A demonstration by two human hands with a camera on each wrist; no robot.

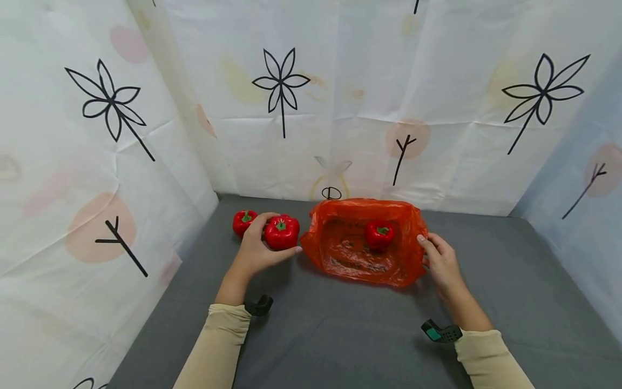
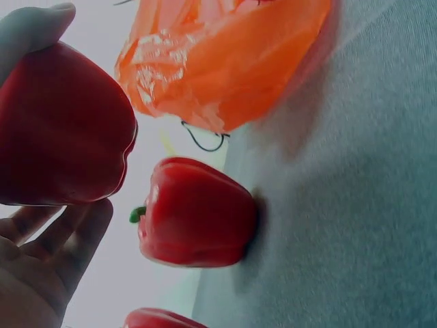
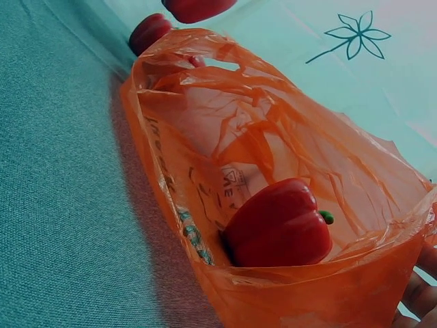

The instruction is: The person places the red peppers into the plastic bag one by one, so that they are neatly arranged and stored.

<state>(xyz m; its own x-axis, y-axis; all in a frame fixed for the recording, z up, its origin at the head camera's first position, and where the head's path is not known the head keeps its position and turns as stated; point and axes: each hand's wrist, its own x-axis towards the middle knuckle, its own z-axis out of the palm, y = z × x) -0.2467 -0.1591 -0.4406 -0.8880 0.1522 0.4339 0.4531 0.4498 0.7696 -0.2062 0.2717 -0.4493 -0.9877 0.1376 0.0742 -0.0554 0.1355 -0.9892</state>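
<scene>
My left hand (image 1: 257, 248) grips a red bell pepper (image 1: 282, 233) between thumb and fingers, just left of the bag. In the left wrist view this held pepper (image 2: 65, 130) is above the table surface. Another bell pepper (image 2: 198, 212) stands on the table beyond it, and part of a further one (image 2: 160, 319) shows at the lower edge. From the head, a bell pepper (image 1: 243, 222) appears beside the left fingers. An orange plastic bag (image 1: 335, 265) lies with its mouth spread, holding a bell pepper (image 3: 280, 225). My right hand (image 1: 439, 265) pinches the bag's right rim.
A grey cloth (image 1: 330, 335) covers the table. White patterned sheets (image 1: 335, 97) hang along the back and both sides, bordering the surface. The bag's left end is close to the left thumb. Dark straps (image 1: 259, 306) are on both wrists.
</scene>
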